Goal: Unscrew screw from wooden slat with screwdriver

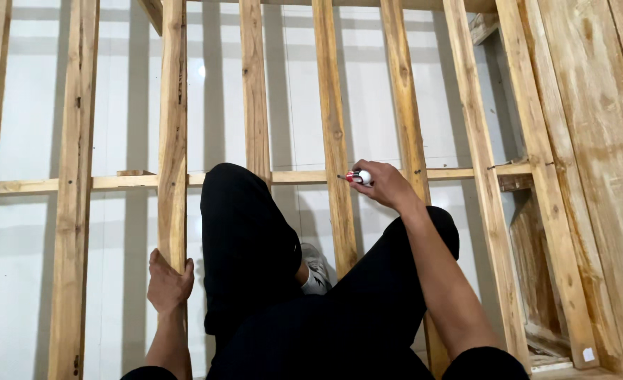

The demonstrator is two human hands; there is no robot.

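Left hand [168, 281] grips slat [173, 134].

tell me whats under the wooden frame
Under the wooden frame, a pale smooth floor with slat shadows shows through the gaps. The black-trousered legs hide the part beneath them.

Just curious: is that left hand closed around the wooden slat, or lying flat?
Closed: the left hand wraps its fingers around the wooden slat.
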